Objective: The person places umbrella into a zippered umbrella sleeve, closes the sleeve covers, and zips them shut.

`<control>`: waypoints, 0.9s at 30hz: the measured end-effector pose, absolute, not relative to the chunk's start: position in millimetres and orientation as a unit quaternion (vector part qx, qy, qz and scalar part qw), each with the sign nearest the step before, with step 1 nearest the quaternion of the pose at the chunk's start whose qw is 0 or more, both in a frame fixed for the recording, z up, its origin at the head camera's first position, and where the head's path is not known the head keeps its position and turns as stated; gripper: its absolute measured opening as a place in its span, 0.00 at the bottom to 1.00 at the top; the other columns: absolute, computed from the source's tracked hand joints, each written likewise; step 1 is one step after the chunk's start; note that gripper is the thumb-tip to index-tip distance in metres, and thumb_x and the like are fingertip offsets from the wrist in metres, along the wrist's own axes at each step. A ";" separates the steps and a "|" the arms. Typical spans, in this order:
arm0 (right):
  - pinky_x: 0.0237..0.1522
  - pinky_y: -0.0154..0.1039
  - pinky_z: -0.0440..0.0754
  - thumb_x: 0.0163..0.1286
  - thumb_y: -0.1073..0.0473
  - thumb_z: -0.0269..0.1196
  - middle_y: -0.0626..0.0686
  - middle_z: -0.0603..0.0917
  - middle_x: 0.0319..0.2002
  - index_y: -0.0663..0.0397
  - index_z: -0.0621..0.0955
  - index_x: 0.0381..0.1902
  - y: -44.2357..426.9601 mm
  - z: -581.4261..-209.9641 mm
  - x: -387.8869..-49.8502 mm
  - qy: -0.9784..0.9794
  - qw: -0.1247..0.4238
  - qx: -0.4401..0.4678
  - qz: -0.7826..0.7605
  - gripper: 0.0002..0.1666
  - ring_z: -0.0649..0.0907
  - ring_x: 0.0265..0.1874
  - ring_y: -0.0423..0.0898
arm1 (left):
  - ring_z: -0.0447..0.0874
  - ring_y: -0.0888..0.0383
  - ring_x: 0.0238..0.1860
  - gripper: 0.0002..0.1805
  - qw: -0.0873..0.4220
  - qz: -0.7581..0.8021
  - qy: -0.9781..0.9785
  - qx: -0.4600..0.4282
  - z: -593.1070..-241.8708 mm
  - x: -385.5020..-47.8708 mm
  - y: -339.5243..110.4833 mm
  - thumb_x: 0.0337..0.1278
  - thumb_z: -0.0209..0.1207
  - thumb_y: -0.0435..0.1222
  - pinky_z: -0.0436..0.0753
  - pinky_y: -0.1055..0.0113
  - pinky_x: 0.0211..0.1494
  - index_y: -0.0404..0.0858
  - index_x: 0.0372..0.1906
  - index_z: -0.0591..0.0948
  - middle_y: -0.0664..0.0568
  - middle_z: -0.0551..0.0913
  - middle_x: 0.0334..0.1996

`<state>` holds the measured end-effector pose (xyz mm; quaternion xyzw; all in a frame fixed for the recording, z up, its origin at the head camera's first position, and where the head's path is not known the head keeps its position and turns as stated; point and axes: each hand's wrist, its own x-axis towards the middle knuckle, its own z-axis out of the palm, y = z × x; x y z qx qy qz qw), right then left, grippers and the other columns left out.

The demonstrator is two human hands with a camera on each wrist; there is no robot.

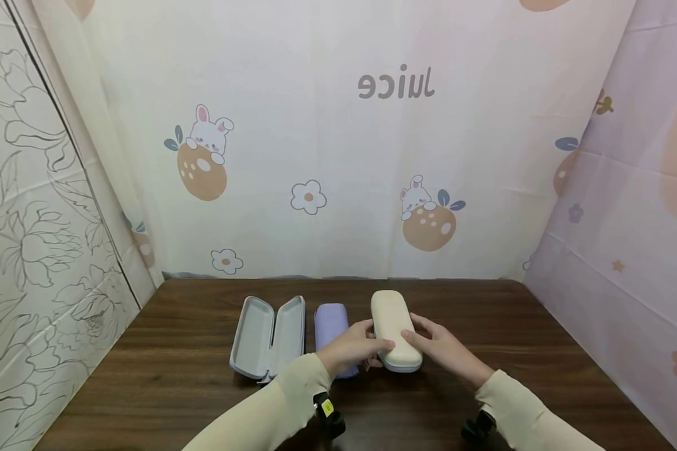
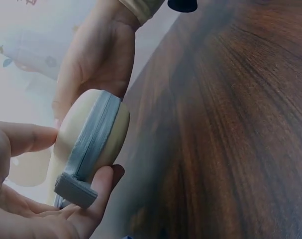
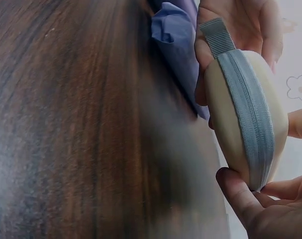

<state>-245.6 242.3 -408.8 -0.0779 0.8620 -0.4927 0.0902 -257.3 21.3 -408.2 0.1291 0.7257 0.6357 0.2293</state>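
Observation:
Both hands hold a cream glasses case (image 1: 393, 326) with rounded ends above the table. A grey zipper band (image 2: 93, 134) runs round its side and looks closed, with a grey ribbed fabric tab (image 3: 218, 37) at one end. My left hand (image 1: 352, 344) grips the case's left side, its thumb on top and fingers beneath. On the opposite side my right hand (image 1: 442, 351) grips it, thumb on the lid. Just left of the held case lies a purple fabric bundle (image 1: 331, 326), partly hidden behind the left hand; its folds show in the right wrist view.
An opened hard case (image 1: 254, 338) with a pale grey lining lies at the left, its two halves side by side. Dark wood table (image 1: 192, 388) extends around everything. Printed curtains (image 1: 338, 138) hang behind and at both sides.

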 end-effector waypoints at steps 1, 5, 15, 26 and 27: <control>0.61 0.59 0.72 0.75 0.40 0.58 0.65 0.64 0.73 0.62 0.57 0.77 242.3 -409.9 -245.5 0.861 0.093 -0.075 -0.494 0.46 0.67 0.69 0.62 | 0.85 0.51 0.31 0.34 0.231 0.634 0.727 0.127 -408.6 -256.9 21.4 0.63 0.65 0.38 0.74 0.67 0.24 0.31 0.70 0.67 0.48 0.83 0.40; 0.63 0.62 0.69 0.75 0.40 0.58 0.66 0.62 0.74 0.62 0.58 0.77 242.5 -414.2 -246.1 0.863 0.096 -0.067 -0.491 0.46 0.64 0.71 0.64 | 0.86 0.51 0.37 0.35 0.240 0.638 0.721 0.122 -411.5 -257.6 23.9 0.64 0.64 0.35 0.82 0.64 0.32 0.29 0.71 0.64 0.47 0.83 0.43; 0.64 0.62 0.69 0.76 0.41 0.57 0.69 0.60 0.73 0.66 0.57 0.76 242.5 -422.3 -249.8 0.867 0.098 -0.071 -0.483 0.46 0.64 0.71 0.64 | 0.84 0.53 0.42 0.37 0.232 0.655 0.712 0.095 -417.6 -260.9 31.6 0.57 0.63 0.28 0.85 0.58 0.44 0.25 0.71 0.62 0.44 0.80 0.45; 0.59 0.54 0.76 0.76 0.48 0.58 0.72 0.61 0.72 0.71 0.56 0.75 242.1 -426.5 -252.8 0.858 0.099 -0.077 -0.498 0.44 0.72 0.65 0.63 | 0.80 0.51 0.51 0.38 0.204 0.631 0.745 0.075 -419.5 -261.3 38.9 0.59 0.64 0.28 0.81 0.53 0.54 0.29 0.73 0.62 0.40 0.75 0.61; 0.59 0.54 0.76 0.76 0.48 0.59 0.72 0.61 0.72 0.71 0.56 0.75 242.0 -427.0 -253.0 0.859 0.098 -0.076 -0.497 0.44 0.72 0.65 0.63 | 0.79 0.50 0.52 0.39 0.199 0.629 0.748 0.078 -419.6 -260.9 39.1 0.58 0.65 0.27 0.80 0.53 0.55 0.29 0.73 0.62 0.40 0.75 0.61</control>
